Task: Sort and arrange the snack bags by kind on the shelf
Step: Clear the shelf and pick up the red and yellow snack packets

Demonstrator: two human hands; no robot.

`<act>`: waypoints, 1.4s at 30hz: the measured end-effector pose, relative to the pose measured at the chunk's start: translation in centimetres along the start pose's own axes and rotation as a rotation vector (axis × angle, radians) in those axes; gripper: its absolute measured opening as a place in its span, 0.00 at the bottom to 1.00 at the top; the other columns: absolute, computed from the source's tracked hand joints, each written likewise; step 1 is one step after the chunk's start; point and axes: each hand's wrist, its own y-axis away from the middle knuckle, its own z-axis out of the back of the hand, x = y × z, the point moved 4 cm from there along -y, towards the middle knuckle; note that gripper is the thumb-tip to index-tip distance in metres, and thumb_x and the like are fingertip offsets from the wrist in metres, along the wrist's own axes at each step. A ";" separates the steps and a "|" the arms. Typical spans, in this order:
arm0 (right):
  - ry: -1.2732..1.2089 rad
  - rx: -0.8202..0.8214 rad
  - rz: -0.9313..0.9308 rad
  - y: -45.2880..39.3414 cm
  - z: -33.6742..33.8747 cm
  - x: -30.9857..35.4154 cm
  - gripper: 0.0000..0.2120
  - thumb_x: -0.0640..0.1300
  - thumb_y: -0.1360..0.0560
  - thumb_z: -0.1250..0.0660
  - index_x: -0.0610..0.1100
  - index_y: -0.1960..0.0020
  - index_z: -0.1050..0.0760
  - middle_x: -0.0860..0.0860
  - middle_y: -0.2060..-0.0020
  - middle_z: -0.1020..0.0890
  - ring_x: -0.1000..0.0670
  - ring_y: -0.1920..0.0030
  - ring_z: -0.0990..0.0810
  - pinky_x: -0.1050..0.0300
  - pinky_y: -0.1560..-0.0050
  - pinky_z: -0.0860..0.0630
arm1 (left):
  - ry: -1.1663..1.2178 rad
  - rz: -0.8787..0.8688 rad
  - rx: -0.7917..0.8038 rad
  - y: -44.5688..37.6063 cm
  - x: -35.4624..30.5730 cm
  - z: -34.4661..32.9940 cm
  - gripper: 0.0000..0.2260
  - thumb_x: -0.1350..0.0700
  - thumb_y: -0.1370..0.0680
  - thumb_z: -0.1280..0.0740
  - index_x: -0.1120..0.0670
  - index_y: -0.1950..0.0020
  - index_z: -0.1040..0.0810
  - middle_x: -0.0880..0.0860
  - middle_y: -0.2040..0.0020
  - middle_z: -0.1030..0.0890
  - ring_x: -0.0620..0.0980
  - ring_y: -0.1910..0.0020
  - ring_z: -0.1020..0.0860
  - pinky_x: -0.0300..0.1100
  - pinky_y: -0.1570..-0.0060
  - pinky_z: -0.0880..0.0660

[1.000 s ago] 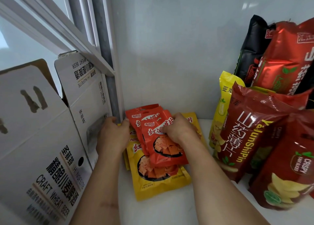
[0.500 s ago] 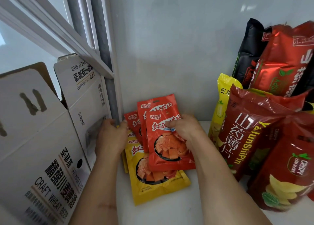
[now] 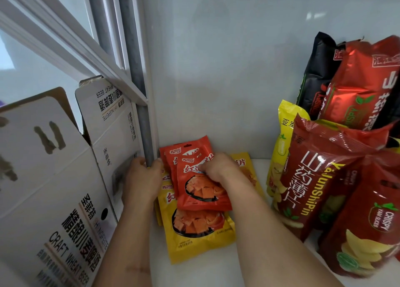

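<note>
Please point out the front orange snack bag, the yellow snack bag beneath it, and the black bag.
front orange snack bag (image 3: 201,191), head view, printed front.
yellow snack bag (image 3: 199,241), head view, lower front.
black bag (image 3: 318,74), head view, upper side.

The small snack packets (image 3: 201,187) lie in the back left corner of the shelf (image 3: 216,271), stacked on the flat packets (image 3: 194,232) beneath them. The left hand (image 3: 140,182) rests just left of the small snack packets, against the shelf post (image 3: 147,139); the right hand (image 3: 218,169) grips their top from the right. Left of the post stands a cardboard box (image 3: 54,189). Well to the right of the small snack packets, big chip bags (image 3: 324,178) lean together, with more bags (image 3: 357,87) piled behind them.
</note>
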 end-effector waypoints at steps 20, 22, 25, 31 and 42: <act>-0.554 -0.137 0.098 1.7 1.9 -1.4 0.17 0.43 0.28 0.25 0.46 0.42 0.25 0.49 0.49 0.17 0.45 0.50 0.17 0.46 0.45 0.20 | -0.460 0.006 0.159 0.5 0.5 -0.2 0.27 0.39 0.21 0.41 0.56 0.29 0.30 0.57 0.37 0.21 0.60 0.41 0.21 0.53 0.41 0.24; -0.664 -0.111 0.099 3.0 2.0 -2.1 0.15 0.40 0.28 0.25 0.47 0.44 0.22 0.49 0.50 0.15 0.46 0.52 0.16 0.45 0.46 0.19 | -0.527 0.004 0.195 0.7 0.5 -0.2 0.26 0.40 0.19 0.41 0.57 0.29 0.30 0.58 0.34 0.22 0.60 0.39 0.23 0.50 0.41 0.26; -0.829 -0.077 0.085 5.3 1.8 -3.9 0.09 0.36 0.27 0.27 0.48 0.50 0.18 0.48 0.54 0.13 0.45 0.54 0.14 0.42 0.48 0.18 | -0.505 0.006 0.229 0.6 0.5 -0.1 0.20 0.42 0.18 0.42 0.57 0.40 0.25 0.59 0.38 0.21 0.59 0.44 0.23 0.46 0.45 0.27; -0.990 -0.019 -0.016 10.2 1.9 -7.2 0.11 0.39 0.27 0.26 0.46 0.45 0.18 0.46 0.55 0.13 0.43 0.55 0.13 0.41 0.46 0.19 | -0.439 0.023 0.243 0.1 0.8 0.6 0.21 0.41 0.18 0.42 0.58 0.40 0.23 0.58 0.45 0.19 0.58 0.49 0.21 0.48 0.49 0.24; -1.053 0.059 -0.010 17.6 2.8 -10.6 0.13 0.37 0.30 0.26 0.43 0.45 0.17 0.43 0.52 0.13 0.43 0.52 0.14 0.48 0.48 0.21 | -0.206 0.022 0.400 3.4 -0.7 -0.3 0.16 0.52 0.25 0.25 0.52 0.62 0.32 0.53 0.58 0.24 0.47 0.68 0.27 0.40 0.67 0.31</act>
